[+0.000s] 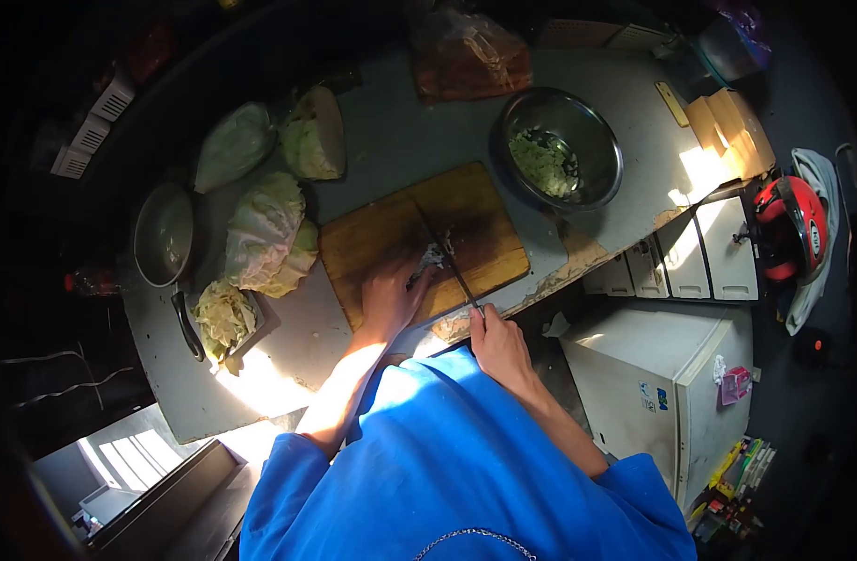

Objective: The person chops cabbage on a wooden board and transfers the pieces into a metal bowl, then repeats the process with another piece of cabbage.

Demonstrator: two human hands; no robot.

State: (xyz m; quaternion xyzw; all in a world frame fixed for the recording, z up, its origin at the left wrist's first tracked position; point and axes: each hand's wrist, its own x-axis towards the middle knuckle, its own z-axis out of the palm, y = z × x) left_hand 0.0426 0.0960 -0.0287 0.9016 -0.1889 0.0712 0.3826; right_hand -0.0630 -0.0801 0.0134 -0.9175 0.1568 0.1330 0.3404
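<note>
On the wooden cutting board (pixel 367 234) my left hand (pixel 394 292) is closed, its curled fingertips against a small piece of cabbage (pixel 432 255). My right hand (pixel 499 346) grips the handle of a long knife (pixel 452 260) at the board's near edge. The blade slants away across the board, just right of my left fingertips. A few pale shreds lie beside the blade; shadow hides their detail. Behind the board to the right, a metal bowl (pixel 608 190) holds chopped cabbage (pixel 545 164).
Left of the board lie a large cabbage (pixel 265 229), a cut cabbage half (pixel 314 136), a wrapped bundle (pixel 235 145), loose leaves (pixel 224 320) and a frying pan (pixel 164 234). A plastic bag (pixel 470 61) sits at the back. Right are a cardboard box (pixel 732 131), drawers (pixel 723 248) and a white fridge (pixel 634 374).
</note>
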